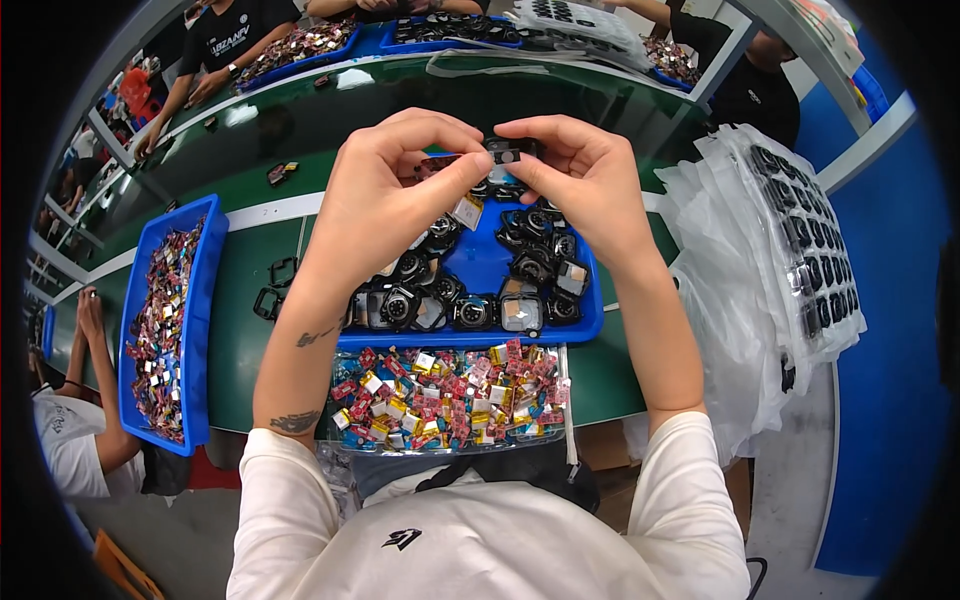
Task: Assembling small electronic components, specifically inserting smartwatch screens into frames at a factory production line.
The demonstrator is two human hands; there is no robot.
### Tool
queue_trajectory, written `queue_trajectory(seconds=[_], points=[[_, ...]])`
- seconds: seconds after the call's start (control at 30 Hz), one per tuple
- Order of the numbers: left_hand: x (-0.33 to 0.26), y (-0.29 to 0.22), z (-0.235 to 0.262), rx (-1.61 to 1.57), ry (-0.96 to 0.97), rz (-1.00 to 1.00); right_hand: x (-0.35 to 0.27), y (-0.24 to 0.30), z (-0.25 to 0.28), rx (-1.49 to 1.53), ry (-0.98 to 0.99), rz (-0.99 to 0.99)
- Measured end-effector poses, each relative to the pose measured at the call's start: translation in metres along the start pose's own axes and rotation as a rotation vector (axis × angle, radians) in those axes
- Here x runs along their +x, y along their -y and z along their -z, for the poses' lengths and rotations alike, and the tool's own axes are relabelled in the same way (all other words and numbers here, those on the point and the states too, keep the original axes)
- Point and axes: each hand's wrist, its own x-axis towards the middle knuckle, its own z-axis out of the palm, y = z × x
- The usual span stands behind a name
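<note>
Above the blue tray (480, 262), my left hand (400, 170) and my right hand (585, 175) meet with bent fingers and thumbs. Between their fingertips they pinch a small black watch case (506, 146), partly hidden by the thumbs. A reddish piece (436, 163) shows behind my left thumb; whether it is held too I cannot tell. Several black smartwatch bodies (472, 311) lie in the blue tray, some showing a round sensor back and others silvery inner parts. Nearer to me, a clear tray (450, 449) is heaped with small red circuit boards and silver-and-yellow batteries (425, 362).
Left stands a long blue bin (208, 300) of similar small parts. Black frames (268, 302) lie beside my left forearm. At right are stacked clear plastic trays (800, 235) of black cases, with plastic bags (715, 300). Other people work across the green bench (350, 105) and at far left.
</note>
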Motion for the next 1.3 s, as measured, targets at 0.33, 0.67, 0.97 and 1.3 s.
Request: queue_trajectory(seconds=[0.33,0.67,0.97,1.3], points=[[0.000,0.002,-0.005,0.016,0.001,0.133,-0.001,-0.001,-0.007,0.125,0.034,-0.033],[-0.002,0.002,-0.011,0.139,-0.065,0.030,0.001,-0.015,-0.002,-0.004,0.094,0.006],[-0.003,0.003,-0.010,0.172,-0.190,-0.037,0.002,-0.002,0.002,0.196,0.230,-0.025],[0.001,0.009,-0.010,0.134,-0.309,-0.068,0.003,-0.009,-0.004,0.029,0.081,0.138]])
